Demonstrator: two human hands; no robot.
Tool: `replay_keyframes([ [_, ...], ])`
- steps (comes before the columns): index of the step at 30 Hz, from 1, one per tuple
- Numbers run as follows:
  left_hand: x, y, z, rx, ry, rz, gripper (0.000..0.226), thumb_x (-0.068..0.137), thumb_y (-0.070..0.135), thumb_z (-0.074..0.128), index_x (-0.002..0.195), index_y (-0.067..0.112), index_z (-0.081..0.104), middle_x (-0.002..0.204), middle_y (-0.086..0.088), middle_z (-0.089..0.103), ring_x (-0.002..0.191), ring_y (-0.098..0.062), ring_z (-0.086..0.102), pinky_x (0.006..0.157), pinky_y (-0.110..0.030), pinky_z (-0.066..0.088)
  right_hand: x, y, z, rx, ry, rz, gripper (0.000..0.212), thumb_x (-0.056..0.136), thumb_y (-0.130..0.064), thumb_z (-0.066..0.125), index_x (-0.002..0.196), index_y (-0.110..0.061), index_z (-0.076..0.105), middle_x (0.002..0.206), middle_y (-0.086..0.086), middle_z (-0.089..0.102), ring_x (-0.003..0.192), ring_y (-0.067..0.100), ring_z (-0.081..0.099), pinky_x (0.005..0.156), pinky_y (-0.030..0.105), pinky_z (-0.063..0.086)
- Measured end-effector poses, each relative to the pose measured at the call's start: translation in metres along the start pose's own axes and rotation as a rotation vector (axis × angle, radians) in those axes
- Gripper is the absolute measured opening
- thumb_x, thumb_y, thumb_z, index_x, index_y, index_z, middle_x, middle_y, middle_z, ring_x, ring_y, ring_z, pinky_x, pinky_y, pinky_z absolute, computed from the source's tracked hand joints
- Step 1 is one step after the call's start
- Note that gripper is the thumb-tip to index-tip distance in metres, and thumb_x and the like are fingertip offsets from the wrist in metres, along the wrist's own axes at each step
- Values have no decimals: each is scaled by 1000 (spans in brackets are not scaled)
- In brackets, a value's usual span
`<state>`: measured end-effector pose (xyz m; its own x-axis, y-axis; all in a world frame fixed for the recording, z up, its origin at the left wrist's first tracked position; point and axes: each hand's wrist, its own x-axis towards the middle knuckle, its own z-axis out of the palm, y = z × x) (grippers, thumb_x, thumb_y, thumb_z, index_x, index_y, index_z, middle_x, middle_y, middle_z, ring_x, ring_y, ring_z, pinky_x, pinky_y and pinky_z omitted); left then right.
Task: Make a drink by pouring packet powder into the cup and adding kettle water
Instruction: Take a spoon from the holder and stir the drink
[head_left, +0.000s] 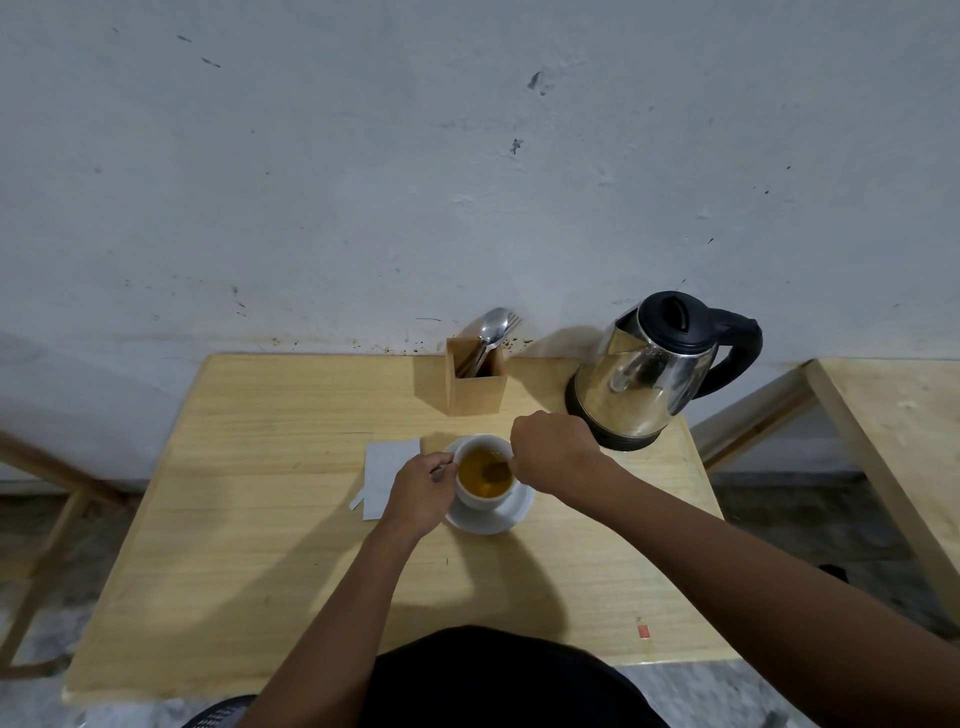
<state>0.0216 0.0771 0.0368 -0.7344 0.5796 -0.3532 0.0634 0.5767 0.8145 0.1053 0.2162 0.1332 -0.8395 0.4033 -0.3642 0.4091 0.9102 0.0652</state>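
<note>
A white cup (485, 500) full of amber liquid stands on a white saucer (498, 519) near the middle of the wooden table (260, 519). My left hand (421, 493) grips the cup's handle on its left side. My right hand (553, 451) is closed above the cup's right rim, holding a spoon (496, 470) whose bowl dips into the drink. A flat white packet (387, 475) lies on the table just left of the cup, with a torn strip beside it. The steel kettle (654, 374) with black lid and handle sits at the back right.
A wooden cutlery holder (475, 379) with spoons and a fork stands behind the cup near the wall. A second wooden table (893, 441) is off to the right. A small red sticker (643, 631) marks the near right edge.
</note>
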Motion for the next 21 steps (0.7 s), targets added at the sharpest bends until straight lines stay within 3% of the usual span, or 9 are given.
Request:
replay_keyframes([
  [3,0,0,0,-2,4,-3,31,95,21,48,122,11,61,123,-10,63,114,-23,56,88,-25,41,-2,-3,-2,19,-44,-31,22,91,-34,57,99,-14,57,80,1,53,72,20,54,61,30,41],
  [7,0,0,1,11,10,3,30,96,20,48,121,12,62,120,-10,64,110,-22,57,84,-25,40,3,-12,3,61,-12,-25,16,91,-29,54,86,-14,51,69,0,48,67,20,52,55,28,38],
  [11,0,0,1,9,5,0,30,96,21,48,120,12,63,118,-9,64,105,-20,57,83,-25,39,7,-10,4,9,39,-13,18,94,-23,50,100,-14,64,81,3,60,68,20,54,57,29,40],
  [21,2,-3,1,12,2,-6,30,95,21,48,120,14,63,115,-7,64,102,-19,56,82,-25,40,-5,-8,2,7,-24,-9,21,93,-27,53,106,-11,58,85,3,53,73,20,51,63,31,39],
])
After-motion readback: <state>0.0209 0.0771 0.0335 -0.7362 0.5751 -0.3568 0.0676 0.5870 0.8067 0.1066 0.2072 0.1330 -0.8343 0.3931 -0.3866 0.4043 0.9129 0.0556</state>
